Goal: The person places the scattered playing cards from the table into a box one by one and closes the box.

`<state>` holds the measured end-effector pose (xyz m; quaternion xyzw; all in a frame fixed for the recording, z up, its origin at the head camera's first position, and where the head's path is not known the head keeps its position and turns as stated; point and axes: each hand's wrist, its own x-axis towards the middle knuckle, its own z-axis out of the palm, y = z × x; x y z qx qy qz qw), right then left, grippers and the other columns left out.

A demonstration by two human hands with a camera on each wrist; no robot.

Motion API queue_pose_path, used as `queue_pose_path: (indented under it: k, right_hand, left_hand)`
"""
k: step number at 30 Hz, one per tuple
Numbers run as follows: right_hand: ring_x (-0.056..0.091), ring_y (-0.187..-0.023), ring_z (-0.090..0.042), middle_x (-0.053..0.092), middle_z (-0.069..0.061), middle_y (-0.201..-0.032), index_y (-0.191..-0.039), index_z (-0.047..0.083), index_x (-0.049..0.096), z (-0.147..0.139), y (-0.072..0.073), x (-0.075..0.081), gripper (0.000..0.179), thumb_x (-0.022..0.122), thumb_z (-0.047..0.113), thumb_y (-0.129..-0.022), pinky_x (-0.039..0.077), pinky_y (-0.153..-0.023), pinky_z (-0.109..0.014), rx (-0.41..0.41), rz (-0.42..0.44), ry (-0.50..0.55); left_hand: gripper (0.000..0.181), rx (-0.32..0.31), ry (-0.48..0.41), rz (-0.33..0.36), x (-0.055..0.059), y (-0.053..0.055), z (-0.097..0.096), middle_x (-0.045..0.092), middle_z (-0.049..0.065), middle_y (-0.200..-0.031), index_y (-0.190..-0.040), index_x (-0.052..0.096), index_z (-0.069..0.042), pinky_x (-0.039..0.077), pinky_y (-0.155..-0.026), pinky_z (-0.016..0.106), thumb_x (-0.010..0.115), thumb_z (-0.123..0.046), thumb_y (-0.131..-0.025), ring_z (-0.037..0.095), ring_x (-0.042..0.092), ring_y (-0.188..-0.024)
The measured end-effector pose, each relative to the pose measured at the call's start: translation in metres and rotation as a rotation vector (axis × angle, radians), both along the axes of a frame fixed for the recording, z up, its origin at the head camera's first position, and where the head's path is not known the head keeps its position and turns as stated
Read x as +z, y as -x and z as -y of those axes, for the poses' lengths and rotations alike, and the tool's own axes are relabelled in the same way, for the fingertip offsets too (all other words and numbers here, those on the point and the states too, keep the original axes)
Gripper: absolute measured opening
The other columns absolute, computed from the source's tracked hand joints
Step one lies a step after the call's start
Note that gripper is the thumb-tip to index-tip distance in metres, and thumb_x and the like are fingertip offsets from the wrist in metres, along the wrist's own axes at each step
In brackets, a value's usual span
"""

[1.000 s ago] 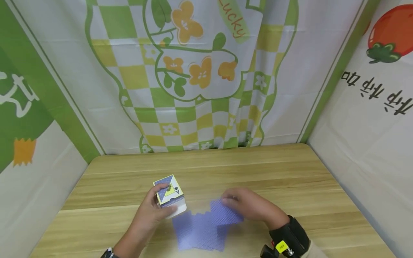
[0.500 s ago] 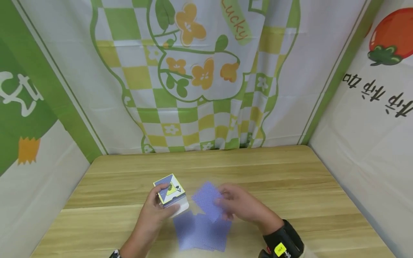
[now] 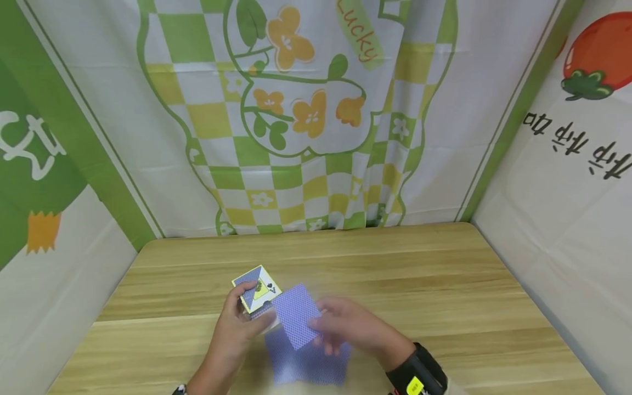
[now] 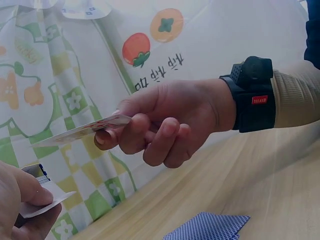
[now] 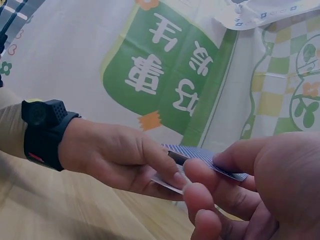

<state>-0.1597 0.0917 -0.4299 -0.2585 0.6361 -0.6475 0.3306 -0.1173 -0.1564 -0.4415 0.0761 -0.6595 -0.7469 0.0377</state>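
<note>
My left hand (image 3: 237, 321) grips a card box (image 3: 254, 291) printed with an ace of spades and a blue pattern. Its white flap (image 4: 57, 202) hangs open toward me, with the thumb lying on it. Between thumb and fingers, my right hand (image 3: 345, 326) pinches a blue-backed playing card (image 3: 296, 315). The card is held back-up, and its far left corner overlaps the open end of the box in the head view. Below it, several blue-backed cards (image 3: 311, 365) lie spread face down on the table, partly hidden by the held card.
The wood-grain table (image 3: 419, 274) stretches out around both hands. A checked, flower-printed curtain (image 3: 306, 181) hangs behind its far edge. Printed cloth walls (image 3: 548, 219) close in the sides. A black wrist strap (image 3: 419, 370) sits on my right wrist.
My right hand has lifted the card from the spread cards and carried it left to the box's open end, turning it on the way. The left hand has hardly moved.
</note>
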Motion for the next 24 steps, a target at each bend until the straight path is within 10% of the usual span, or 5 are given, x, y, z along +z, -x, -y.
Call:
queue_pose_path:
  k: [24]
  right_hand:
    - [0.053, -0.056, -0.008, 0.058, 0.001, -0.070, -0.111, 0.004, 0.063, 0.025, -0.009, -0.013, 0.024, 0.062, 0.026, -0.100, 0.046, -0.049, -0.019, -0.022, 0.122, -0.033]
  left_hand:
    - [0.082, 0.002, 0.010, 0.025, -0.001, -0.002, -0.007, 0.035, 0.025, -0.149, -0.147, 0.034, -0.008, 0.059, -0.075, 0.025, 0.059, 0.025, -0.076, 0.014, 0.065, -0.098]
